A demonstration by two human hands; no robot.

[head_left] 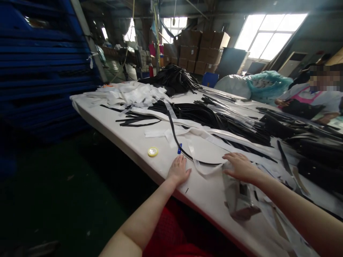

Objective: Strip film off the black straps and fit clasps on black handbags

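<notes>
My left hand point(179, 170) lies on the near edge of the white-covered table point(134, 150), fingers stretched out, just below a small blue object point(179, 148) whose kind I cannot make out. My right hand point(239, 167) is open, its fingers spread over the top of a clear plastic bag point(237, 200) with something dark inside. A narrow black strip point(173, 130) curves across the table and ends by the right fingertips. Near it runs a sheer white ribbon point(197, 166). To the left lies a round yellow-rimmed disc point(153, 151).
Bundles of black strips point(203, 112) and a heap of white fabric pieces point(134, 93) cover the table farther back. Black material point(321, 167) lies at the right. A person point(308, 96) works across the table. Blue stacked pallets point(48, 67) stand left; cardboard boxes point(190, 48) are behind.
</notes>
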